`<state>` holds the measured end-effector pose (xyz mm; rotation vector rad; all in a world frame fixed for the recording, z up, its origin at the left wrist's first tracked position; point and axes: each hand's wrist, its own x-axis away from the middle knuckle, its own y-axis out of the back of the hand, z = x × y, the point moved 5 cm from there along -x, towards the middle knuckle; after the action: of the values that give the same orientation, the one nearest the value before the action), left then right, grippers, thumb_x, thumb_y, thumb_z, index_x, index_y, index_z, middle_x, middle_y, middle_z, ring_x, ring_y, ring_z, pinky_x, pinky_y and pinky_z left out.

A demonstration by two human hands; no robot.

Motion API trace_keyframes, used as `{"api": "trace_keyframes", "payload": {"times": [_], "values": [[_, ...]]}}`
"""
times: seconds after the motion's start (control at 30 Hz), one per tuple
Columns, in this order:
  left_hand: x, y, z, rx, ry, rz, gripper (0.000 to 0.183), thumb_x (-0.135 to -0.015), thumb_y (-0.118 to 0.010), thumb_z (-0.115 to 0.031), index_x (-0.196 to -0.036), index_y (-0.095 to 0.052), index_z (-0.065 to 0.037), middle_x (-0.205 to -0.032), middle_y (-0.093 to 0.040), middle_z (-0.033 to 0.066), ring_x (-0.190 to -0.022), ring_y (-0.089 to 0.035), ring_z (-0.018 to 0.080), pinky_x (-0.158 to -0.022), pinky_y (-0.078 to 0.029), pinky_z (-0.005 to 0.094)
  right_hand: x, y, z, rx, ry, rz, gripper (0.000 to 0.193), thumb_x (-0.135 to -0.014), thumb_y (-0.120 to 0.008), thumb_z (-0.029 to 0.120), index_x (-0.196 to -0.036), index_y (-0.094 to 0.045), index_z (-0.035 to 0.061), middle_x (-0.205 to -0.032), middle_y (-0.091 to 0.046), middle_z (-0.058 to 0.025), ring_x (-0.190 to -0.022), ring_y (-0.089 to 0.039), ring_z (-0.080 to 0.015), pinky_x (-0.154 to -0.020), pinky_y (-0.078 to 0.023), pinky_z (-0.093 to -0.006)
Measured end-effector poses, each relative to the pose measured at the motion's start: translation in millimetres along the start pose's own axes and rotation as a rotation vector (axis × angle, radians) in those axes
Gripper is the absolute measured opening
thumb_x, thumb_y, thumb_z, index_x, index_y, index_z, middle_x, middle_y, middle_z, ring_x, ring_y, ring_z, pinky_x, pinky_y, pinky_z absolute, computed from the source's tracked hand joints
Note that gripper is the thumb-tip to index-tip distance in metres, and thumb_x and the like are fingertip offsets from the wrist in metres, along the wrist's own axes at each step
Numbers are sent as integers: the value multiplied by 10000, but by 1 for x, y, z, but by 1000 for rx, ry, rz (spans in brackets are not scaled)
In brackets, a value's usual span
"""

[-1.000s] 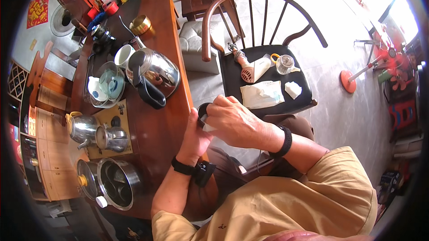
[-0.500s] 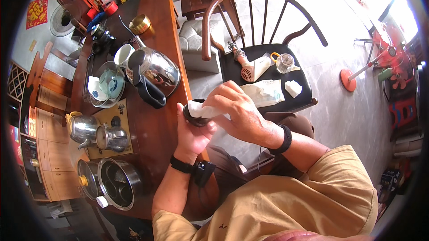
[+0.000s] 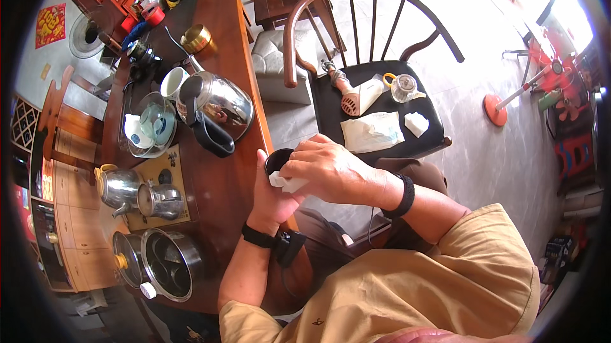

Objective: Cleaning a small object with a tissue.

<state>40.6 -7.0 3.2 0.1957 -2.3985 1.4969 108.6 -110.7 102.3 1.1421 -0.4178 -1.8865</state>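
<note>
My left hand [image 3: 268, 202] is wrapped round a small dark cup [image 3: 273, 161], its mouth turned up toward me. A crumpled white tissue [image 3: 285, 183] is pinched in my right hand [image 3: 334, 168], whose fingers reach into the cup's mouth. The tissue lies against the near side of the rim; my fingers hide part of the cup's inside. Left of the hands, on the wooden table [image 3: 216, 184], stands a shiny steel kettle [image 3: 232, 106] with a black handle.
Metal pots [image 3: 118, 187], a steel pan [image 3: 193, 263], a glass bowl [image 3: 167, 136], a white cup [image 3: 172, 82] and a brass bowl [image 3: 196, 37] stand on the table. The chair [image 3: 417, 98] holds a heat gun [image 3: 363, 96], a small glass teapot [image 3: 403, 88], a tissue pack [image 3: 372, 132] and a folded tissue [image 3: 417, 124].
My right hand has shifted slightly down with the tissue, from across the cup's mouth to its near rim. More of the dark inside shows. My left hand keeps its hold on the cup.
</note>
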Motion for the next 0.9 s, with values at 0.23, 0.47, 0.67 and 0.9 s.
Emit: {"api": "trace_keyframes", "payload": {"times": [0.23, 0.47, 0.67, 0.9], "values": [[-4, 2, 2, -9, -36, 121, 707, -959, -312, -659, -1323, -517, -88, -1287, -574, 91, -1229, -520, 252, -1051, -398, 451, 2, 0, -8, -90, -141, -62, 292, -686, -743, 84, -945, -612, 58, -819, -609, -77, -819, -597, -294, -743, -481, -390], [-3, -2, 4, -48, -79, 265, 696, -964, -339, -638, -1337, -487, -69, -1313, -544, 104, -1247, -504, 255, -1068, -393, 454, 2, 6, -12, -99, -275, -57, 271, -731, -724, 101, -982, -633, 56, -844, -635, -107, -843, -611, -311, -773, -489, -391], [-4, 3, 2, 49, -29, 287, 727, -946, -302, -684, -1324, -496, -94, -1303, -545, 98, -1244, -508, 257, -1055, -403, 450, 2, 4, -8, -75, -156, -34, 297, -740, -762, 170, -987, -635, 62, -830, -638, -99, -866, -623, -293, -852, -459, -388], [-2, 2, 5, 19, 15, 253, 780, -930, -271, -719, -1322, -499, -85, -1302, -549, 100, -1243, -510, 258, -1049, -403, 441, 2, 4, -5, -85, -167, -16, 280, -728, -784, 235, -894, -637, 64, -722, -604, -79, -748, -620, -275, -820, -458, -375]]}}
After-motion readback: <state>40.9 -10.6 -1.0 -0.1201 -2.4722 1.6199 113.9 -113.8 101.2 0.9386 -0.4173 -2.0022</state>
